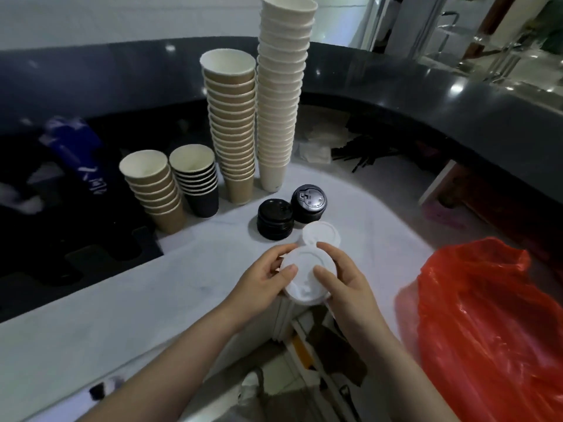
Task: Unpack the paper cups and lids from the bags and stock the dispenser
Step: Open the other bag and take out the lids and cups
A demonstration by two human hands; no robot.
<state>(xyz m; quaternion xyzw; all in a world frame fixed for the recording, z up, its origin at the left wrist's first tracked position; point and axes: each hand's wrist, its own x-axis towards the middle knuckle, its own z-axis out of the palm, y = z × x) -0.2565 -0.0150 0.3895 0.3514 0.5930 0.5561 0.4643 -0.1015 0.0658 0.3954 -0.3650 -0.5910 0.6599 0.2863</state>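
Head view — both hands hold a stack of white lids [306,277] just above the near edge of the white counter [122,315], right where the counter's cut-out corner drops to the floor. The left hand [262,284] pinches the stack's left rim, thumb on top and fingers curled round the side; the right hand [344,280] grasps the right rim the same way, thumb pressed on the top lid. Neither hand is released.

Handling, as a judgement: thin moulded plastic lids, very light, slightly flexible, smooth and a bit slippery; nested ones probably cling and may slide apart if tilted. Best grip is by the rim on opposite sides, as now, not pressing the domed centre, which could dent.

A second white lid [321,234] lies on the counter just beyond the held stack, touching or nearly touching it — cannot tell which. Two stacks of black lids [275,219] and [308,205] sit just behind that, toward the middle of the counter. Further back stand four cup stacks: a short kraft stack [155,193], a short black stack [198,181], a tall kraft stack [233,126] and a taller white stack [281,86]. A red plastic bag [487,324] lies at the counter's right near edge, near the right forearm. No dispenser can be made out for certain.
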